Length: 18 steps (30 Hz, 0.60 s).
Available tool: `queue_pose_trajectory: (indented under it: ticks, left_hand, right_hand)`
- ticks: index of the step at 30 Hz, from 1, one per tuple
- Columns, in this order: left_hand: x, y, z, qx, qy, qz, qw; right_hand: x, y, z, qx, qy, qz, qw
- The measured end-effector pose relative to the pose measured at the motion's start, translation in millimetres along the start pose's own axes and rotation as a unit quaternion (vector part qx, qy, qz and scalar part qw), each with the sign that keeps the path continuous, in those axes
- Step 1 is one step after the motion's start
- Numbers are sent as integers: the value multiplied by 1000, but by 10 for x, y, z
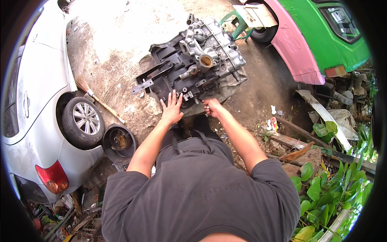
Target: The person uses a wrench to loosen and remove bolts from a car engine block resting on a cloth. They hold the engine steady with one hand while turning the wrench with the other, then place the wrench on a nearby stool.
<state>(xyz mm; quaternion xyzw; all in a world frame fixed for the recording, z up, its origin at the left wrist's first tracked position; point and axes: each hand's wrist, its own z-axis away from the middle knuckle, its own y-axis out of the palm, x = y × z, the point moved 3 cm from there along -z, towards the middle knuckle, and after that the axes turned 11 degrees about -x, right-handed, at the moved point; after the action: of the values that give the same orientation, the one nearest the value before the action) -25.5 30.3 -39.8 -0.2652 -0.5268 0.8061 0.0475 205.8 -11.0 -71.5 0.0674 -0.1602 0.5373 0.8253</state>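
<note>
1. I see the engine in the upper middle of the frame, lying on a crumpled grey sheet spread over the ground.
2. The left hand lies palm down at the engine's lower edge, just left of the frame's centre, its fingers spread.
3. The right hand is just beside that edge, a little right of centre. Its fingers are curled in, pinching a small shiny piece; I cannot tell what it is.
4. At the left of the frame, a round black basin sits beside the wheel of a silver-white car. Brownish stuff lies in its middle, too dark for me to identify.
5. On top of the engine I make out a round opening, rusty brown inside; its depth does not show.
6. At the upper right, a green stool bears a flat pale board, which hides most of the seat.
7. The car runs out of my view at the left, and a green and pink vehicle is cut off at the upper right.
8. The person's dark shirt covers the lower middle, and glare washes out the ground at the top.
</note>
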Motion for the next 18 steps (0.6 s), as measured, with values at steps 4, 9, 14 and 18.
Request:
queue_pose_trajectory:
  ticks: [4,9,14,18]
  left_hand:
    - [-20,-2,13,-10,-11,4,1000]
    - [-3,17,17,-71,-11,42,997]
    - [-121,62,-14,-140,-31,70,987]
    - [-281,87,-50,-111,-70,60,990]
  right_hand:
    - [-68,-160,-79,-78,-93,166,979]
    - [-37,-741,-383,-82,-62,352,930]
    - [232,-1004,-476,-166,-220,600,751]
    - [368,-967,-381,-119,-323,589,731]
